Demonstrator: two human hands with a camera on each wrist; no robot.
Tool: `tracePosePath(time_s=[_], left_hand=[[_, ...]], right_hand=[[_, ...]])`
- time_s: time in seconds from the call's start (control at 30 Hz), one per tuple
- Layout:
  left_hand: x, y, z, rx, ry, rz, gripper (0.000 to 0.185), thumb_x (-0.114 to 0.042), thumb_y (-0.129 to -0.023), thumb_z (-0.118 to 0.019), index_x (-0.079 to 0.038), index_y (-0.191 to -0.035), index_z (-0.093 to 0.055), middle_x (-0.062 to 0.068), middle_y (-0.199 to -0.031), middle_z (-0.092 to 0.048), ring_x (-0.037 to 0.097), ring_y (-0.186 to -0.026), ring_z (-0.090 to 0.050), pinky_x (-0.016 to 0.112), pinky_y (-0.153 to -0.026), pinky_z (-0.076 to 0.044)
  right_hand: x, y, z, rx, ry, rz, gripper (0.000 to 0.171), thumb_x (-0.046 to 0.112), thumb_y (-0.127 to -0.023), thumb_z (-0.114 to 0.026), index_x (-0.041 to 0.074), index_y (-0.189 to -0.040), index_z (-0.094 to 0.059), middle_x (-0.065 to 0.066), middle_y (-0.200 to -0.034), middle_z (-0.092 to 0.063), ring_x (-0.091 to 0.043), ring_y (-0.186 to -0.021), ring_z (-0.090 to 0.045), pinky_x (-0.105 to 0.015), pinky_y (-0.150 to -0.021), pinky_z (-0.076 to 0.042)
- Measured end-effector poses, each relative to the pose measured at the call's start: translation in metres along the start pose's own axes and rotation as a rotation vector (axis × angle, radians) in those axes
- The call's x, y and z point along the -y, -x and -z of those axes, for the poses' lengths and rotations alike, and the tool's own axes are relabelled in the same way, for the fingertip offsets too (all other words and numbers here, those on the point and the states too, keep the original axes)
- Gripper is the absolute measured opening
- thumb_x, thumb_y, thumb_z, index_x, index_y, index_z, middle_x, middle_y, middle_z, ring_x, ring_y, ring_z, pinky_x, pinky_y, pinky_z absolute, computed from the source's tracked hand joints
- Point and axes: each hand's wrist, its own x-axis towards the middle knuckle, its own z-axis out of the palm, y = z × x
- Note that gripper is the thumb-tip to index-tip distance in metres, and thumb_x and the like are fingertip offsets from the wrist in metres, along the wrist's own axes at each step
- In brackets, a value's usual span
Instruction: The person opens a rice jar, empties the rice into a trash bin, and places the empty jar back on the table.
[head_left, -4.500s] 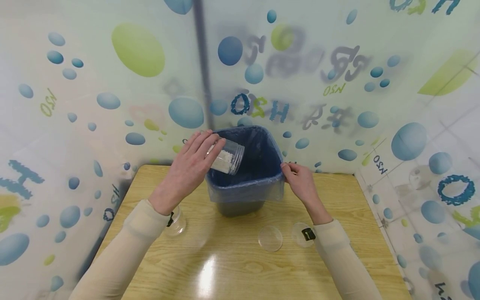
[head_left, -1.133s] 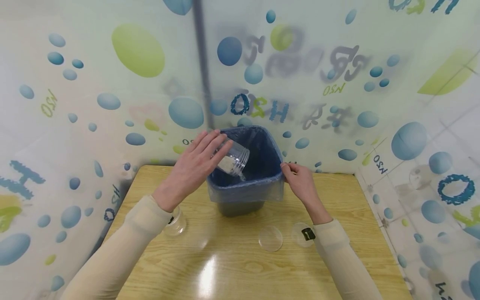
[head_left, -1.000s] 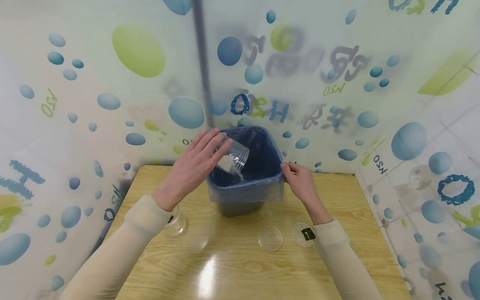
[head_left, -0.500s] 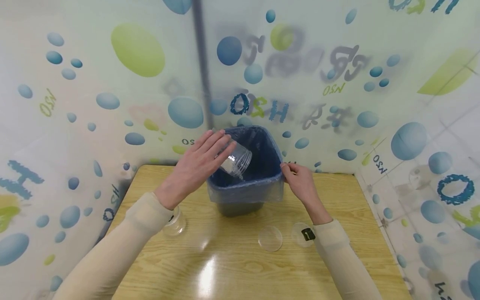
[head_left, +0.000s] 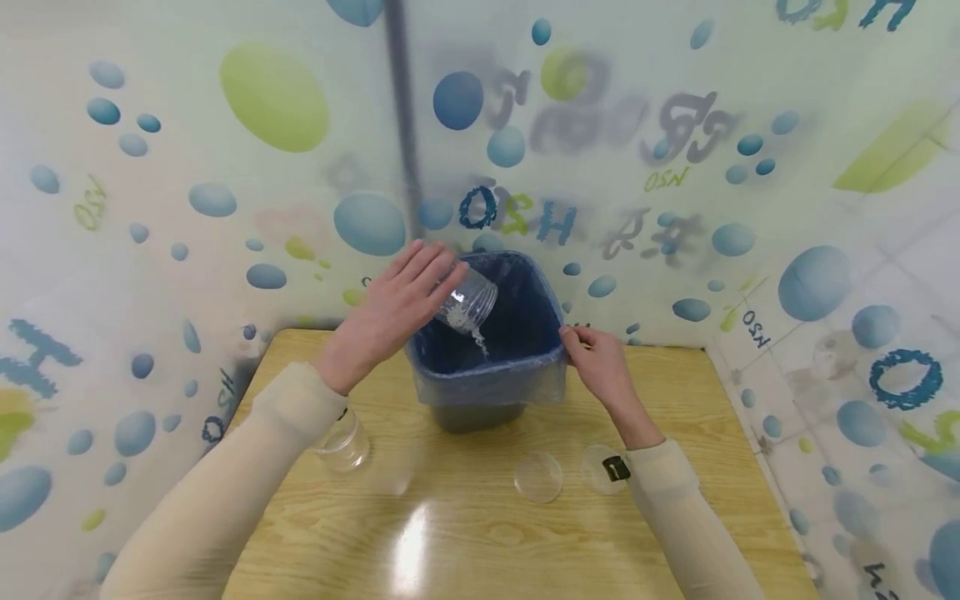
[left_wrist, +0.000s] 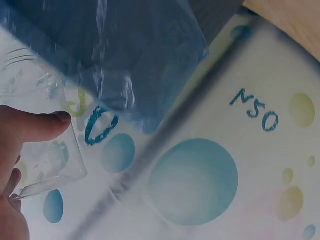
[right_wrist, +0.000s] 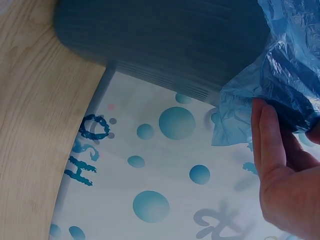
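My left hand (head_left: 390,312) grips a clear jar (head_left: 472,300) tilted mouth-down over the bin (head_left: 480,417). White flaky bits (head_left: 478,337) spill from its mouth into the bin, and a few still sit inside. In the left wrist view the thumb presses along the side of the jar (left_wrist: 70,155). My right hand (head_left: 600,367) pinches the blue bag liner (head_left: 491,385) at the bin's right rim. The right wrist view shows fingers folding the liner (right_wrist: 237,117) over that edge. The bin's bottom inside is hidden.
A second clear jar (head_left: 347,446) stands on the wooden table (head_left: 480,542), partly behind the left sleeve. Two clear round lids, one plain lid (head_left: 538,477) and one lid by the right cuff (head_left: 600,469), lie in front of the bin. A patterned wall (head_left: 615,167) rises behind.
The jar has tipped further and holds fewer white bits than 4.5 seconds ago. Lately my left hand rose slightly with it, and a stream of bits pours out. The right hand stays put.
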Motion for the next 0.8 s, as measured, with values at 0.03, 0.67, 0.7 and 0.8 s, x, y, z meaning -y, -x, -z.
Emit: tracePosePath(time_s=[0.03, 0.67, 0.7, 0.8], left_hand=[[0.0022, -0.0004, 0.0006, 0.001, -0.007, 0.0, 0.068, 0.017, -0.091, -0.064, -0.001, -0.153, -0.044, 0.021, -0.152, -0.046, 0.038, -0.145, -0.039, 0.047, -0.126, -0.015], [-0.0065, 0.0012, 0.004, 0.003, 0.0, 0.063, 0.052, 0.009, -0.096, -0.063, 0.001, -0.146, -0.05, 0.022, -0.149, -0.052, 0.037, -0.14, -0.046, 0.047, -0.121, -0.03], [-0.0064, 0.0021, 0.004, -0.003, 0.02, 0.069, 0.053, 0.009, -0.095, -0.063, 0.0, -0.146, -0.051, 0.023, -0.148, -0.052, 0.038, -0.14, -0.046, 0.048, -0.121, -0.03], [-0.0054, 0.0048, 0.0042, -0.016, 0.061, 0.082, 0.058, 0.009, -0.092, -0.066, -0.002, -0.147, -0.05, 0.024, -0.148, -0.051, 0.039, -0.14, -0.044, 0.05, -0.122, -0.028]], right_hand=[[-0.0001, -0.0002, -0.0004, 0.004, -0.005, -0.003, 0.043, 0.034, -0.108, -0.055, -0.004, -0.116, -0.074, -0.022, -0.13, -0.067, -0.035, -0.111, -0.069, -0.042, -0.088, -0.06], [0.0002, -0.0022, -0.001, -0.021, 0.019, 0.023, 0.042, 0.033, -0.107, -0.056, -0.003, -0.11, -0.076, -0.021, -0.123, -0.07, -0.033, -0.104, -0.071, -0.041, -0.084, -0.061], [0.0002, -0.0022, -0.0008, -0.019, 0.019, 0.021, 0.042, 0.033, -0.107, -0.056, -0.003, -0.111, -0.075, -0.021, -0.124, -0.07, -0.033, -0.105, -0.071, -0.041, -0.085, -0.061], [-0.0001, -0.0019, -0.0005, -0.011, 0.018, 0.014, 0.043, 0.034, -0.107, -0.055, -0.003, -0.116, -0.075, -0.021, -0.126, -0.069, -0.033, -0.106, -0.071, -0.042, -0.086, -0.061]])
